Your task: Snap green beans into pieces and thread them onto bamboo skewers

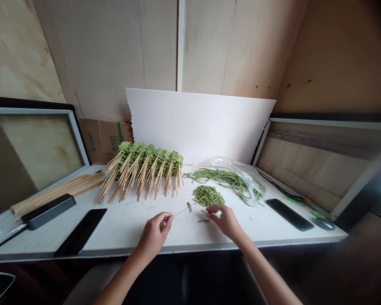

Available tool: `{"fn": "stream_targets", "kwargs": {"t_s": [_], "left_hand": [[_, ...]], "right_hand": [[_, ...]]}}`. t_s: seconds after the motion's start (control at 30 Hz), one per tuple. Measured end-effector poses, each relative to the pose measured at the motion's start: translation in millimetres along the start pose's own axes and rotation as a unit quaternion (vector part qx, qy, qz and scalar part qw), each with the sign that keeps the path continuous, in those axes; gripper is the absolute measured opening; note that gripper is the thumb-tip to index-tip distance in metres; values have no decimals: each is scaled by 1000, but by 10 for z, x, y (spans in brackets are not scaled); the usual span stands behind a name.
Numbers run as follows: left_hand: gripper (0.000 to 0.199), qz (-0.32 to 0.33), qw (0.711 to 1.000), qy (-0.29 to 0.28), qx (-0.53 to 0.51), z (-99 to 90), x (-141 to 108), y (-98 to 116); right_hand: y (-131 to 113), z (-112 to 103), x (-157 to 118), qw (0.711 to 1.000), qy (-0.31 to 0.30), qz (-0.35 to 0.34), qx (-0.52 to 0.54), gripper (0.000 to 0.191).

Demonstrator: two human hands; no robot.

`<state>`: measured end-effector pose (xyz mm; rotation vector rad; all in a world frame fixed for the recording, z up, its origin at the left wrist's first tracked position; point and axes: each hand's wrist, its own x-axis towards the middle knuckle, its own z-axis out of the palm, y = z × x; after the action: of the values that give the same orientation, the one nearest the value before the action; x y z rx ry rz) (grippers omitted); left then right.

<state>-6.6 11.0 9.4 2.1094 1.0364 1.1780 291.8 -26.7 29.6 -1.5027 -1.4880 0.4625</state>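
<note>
My left hand (158,226) pinches the blunt end of a thin bamboo skewer (180,211), which points up and right over the table. A short piece of green bean (189,207) is threaded crosswise on that skewer. My right hand (221,218) has thumb and fingertips closed on a cut green bean piece (203,211), close to the skewer's far end. Below those fingertips another bean piece (203,220) lies on the white table. Just behind my right hand is a heap of cut bean pieces (209,195).
Stacked bean skewers (149,159) stand at the back left, sticks toward me. Loose skewers (63,190), a black box (49,211) and a phone (81,232) lie left. Long beans (222,176) in a plastic bag, another black phone (290,214) and a mouse (325,223) are right.
</note>
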Motion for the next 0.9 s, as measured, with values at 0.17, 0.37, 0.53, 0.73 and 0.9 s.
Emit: {"fn": "stream_targets", "kwargs": {"t_s": [0.17, 0.37, 0.53, 0.73, 0.9], "left_hand": [[27, 2, 1000, 1, -25, -8, 7, 4], [24, 15, 999, -3, -29, -17, 1, 72], [24, 19, 1000, -10, -22, -6, -27, 110], [24, 26, 1000, -3, -16, 29, -25, 106], [23, 22, 1000, -5, -11, 41, -37, 83]], "right_hand": [[-67, -86, 42, 966, -20, 120, 227, 41], [-227, -97, 19, 900, -36, 148, 409, 37], [-189, -22, 22, 907, 4, 128, 401, 39], [-211, 63, -4, 922, 1, 115, 369, 43], [-274, 74, -36, 902, -24, 112, 415, 34]]}}
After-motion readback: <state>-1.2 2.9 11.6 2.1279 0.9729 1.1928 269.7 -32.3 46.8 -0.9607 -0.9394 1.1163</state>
